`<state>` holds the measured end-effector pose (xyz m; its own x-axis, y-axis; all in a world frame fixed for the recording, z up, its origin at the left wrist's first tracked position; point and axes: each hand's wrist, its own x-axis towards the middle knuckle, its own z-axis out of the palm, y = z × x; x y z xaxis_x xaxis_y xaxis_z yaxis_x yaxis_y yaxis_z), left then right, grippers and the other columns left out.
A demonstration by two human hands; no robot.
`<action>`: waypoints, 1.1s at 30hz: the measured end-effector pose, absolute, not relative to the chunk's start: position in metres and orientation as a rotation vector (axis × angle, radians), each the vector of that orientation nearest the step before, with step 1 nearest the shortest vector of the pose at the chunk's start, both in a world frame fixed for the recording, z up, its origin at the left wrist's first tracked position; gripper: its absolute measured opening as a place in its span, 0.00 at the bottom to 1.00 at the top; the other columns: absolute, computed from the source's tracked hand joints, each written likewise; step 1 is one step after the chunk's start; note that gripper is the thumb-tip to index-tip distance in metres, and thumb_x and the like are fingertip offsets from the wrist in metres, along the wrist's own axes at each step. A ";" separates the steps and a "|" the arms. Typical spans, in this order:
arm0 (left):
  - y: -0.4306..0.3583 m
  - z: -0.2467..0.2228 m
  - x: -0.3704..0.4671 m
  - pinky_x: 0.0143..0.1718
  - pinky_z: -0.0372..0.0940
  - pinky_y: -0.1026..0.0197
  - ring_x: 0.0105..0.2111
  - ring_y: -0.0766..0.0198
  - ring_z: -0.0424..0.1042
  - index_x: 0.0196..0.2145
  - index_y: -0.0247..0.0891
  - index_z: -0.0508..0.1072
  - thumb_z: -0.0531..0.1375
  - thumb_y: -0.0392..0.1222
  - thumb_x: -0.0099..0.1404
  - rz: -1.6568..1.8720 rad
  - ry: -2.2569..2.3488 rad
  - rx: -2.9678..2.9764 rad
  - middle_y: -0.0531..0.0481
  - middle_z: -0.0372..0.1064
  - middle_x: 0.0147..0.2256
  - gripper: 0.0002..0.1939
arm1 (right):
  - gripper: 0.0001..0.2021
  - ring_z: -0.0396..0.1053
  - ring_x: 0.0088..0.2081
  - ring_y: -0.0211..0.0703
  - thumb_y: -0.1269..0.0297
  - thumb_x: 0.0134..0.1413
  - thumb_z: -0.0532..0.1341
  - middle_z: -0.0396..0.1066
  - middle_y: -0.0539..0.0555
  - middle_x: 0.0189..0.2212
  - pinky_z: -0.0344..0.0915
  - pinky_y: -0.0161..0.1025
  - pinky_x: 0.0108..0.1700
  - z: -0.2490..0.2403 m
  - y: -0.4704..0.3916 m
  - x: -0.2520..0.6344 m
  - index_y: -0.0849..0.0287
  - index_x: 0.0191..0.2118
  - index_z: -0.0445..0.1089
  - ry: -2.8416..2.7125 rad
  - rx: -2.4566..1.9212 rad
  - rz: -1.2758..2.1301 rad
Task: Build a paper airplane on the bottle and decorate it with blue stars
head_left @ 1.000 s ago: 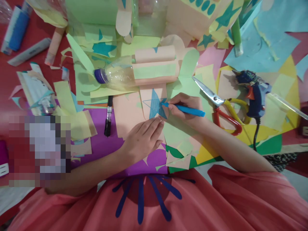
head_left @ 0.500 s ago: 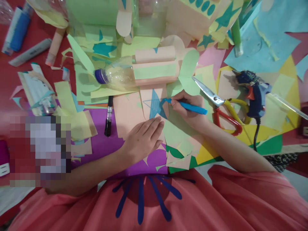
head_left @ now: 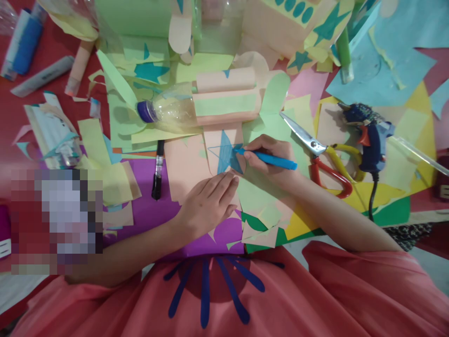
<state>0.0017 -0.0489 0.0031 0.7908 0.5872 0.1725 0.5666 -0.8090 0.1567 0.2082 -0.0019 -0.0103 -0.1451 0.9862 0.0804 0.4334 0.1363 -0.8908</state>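
My right hand point(head_left: 271, 159) grips a blue marker point(head_left: 275, 160), its tip on a star point(head_left: 226, 152) drawn on a peach paper piece point(head_left: 231, 133). Much of the star is filled in blue; its left point is only outlined. My left hand point(head_left: 210, 199) lies flat with fingers stretched over the lower edge of that paper. Just beyond the star lies a plastic bottle point(head_left: 173, 106) with a purple cap, wrapped in peach and green paper. A black marker point(head_left: 158, 171) rests to the left of my left hand.
Scissors point(head_left: 317, 147) with red and yellow handles lie right of my right hand, with a blue glue gun point(head_left: 375, 140) and its cord beyond them. Paper scraps point(head_left: 108, 154) and several markers point(head_left: 44, 75) cover the left side. Purple paper point(head_left: 140, 201) lies underneath.
My right hand and the blue marker have moved slightly left and down across the star. My left hand stays on the paper.
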 end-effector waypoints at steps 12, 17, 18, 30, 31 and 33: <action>-0.049 0.006 0.002 0.50 0.69 0.56 0.52 0.54 0.72 0.55 0.23 0.67 0.53 0.40 0.71 0.336 0.936 2.897 0.34 0.72 0.53 0.20 | 0.07 0.64 0.20 0.34 0.59 0.54 0.63 0.69 0.45 0.19 0.64 0.35 0.25 -0.010 -0.001 0.209 0.54 0.28 0.68 -1.639 -1.429 0.948; -0.048 0.005 0.002 0.50 0.69 0.56 0.51 0.55 0.73 0.55 0.24 0.68 0.52 0.40 0.71 0.333 0.943 2.897 0.35 0.72 0.53 0.20 | 0.08 0.63 0.20 0.33 0.57 0.55 0.63 0.67 0.44 0.18 0.64 0.35 0.26 -0.011 -0.002 0.209 0.54 0.30 0.67 -1.668 -1.395 0.988; -0.048 0.005 0.002 0.50 0.68 0.56 0.51 0.55 0.73 0.55 0.24 0.68 0.52 0.40 0.71 0.335 0.940 2.900 0.35 0.72 0.53 0.20 | 0.08 0.64 0.20 0.34 0.57 0.55 0.63 0.68 0.45 0.19 0.65 0.35 0.26 -0.011 -0.002 0.209 0.54 0.30 0.67 -1.660 -1.403 0.982; -0.048 0.007 0.003 0.51 0.68 0.56 0.52 0.55 0.72 0.56 0.24 0.67 0.52 0.40 0.71 0.306 0.943 2.894 0.35 0.72 0.54 0.20 | 0.06 0.66 0.21 0.34 0.60 0.53 0.64 0.68 0.46 0.21 0.65 0.35 0.26 -0.011 0.000 0.208 0.55 0.30 0.69 -1.636 -1.401 0.985; -0.048 0.006 0.003 0.51 0.68 0.56 0.52 0.54 0.72 0.56 0.24 0.67 0.52 0.40 0.71 0.306 0.943 2.894 0.35 0.72 0.53 0.20 | 0.06 0.65 0.21 0.34 0.60 0.53 0.64 0.68 0.46 0.21 0.64 0.35 0.25 -0.011 0.000 0.208 0.55 0.30 0.69 -1.641 -1.394 0.997; -0.048 0.006 0.003 0.50 0.69 0.56 0.52 0.54 0.73 0.55 0.23 0.67 0.52 0.40 0.71 0.329 0.935 2.907 0.34 0.72 0.53 0.20 | 0.05 0.64 0.20 0.33 0.62 0.53 0.64 0.67 0.46 0.20 0.63 0.34 0.24 -0.010 0.000 0.207 0.55 0.30 0.69 -1.648 -1.388 1.012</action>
<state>0.0028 -0.0482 0.0064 0.7917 0.5833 0.1814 0.5683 -0.8122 0.1316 0.2074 -0.0001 -0.0098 -0.1381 0.9891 0.0502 0.4031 0.1024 -0.9094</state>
